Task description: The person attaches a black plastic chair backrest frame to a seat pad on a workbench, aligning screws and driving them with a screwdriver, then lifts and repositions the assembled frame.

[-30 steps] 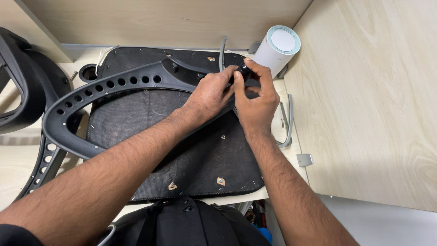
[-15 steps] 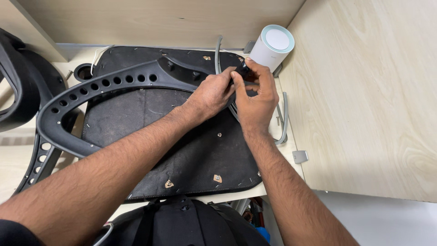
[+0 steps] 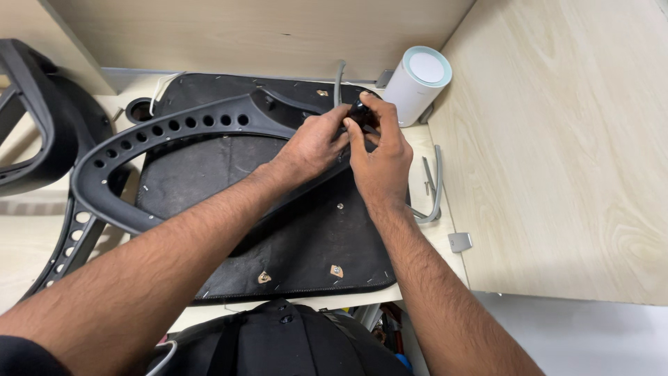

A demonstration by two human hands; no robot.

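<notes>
Both hands at 12 o'clock over black seat base (image 3: 229,230) on desk (image 3: 28,257). Left hand (image 3: 314,143) wrapped round end of curved perforated bracket (image 3: 139,132), pinning it onto base. Right hand (image 3: 379,157) fingertips pinched narrow on small black knob (image 3: 362,115), possibly bolt head, mostly hidden by fingers. White cylinder (image 3: 416,83) at 1 o'clock, just beside. Grey bent rod (image 3: 435,188) at 3 o'clock. Best approach: keep bracket steady, knob square to hole, turn gently, no forcing.
</notes>
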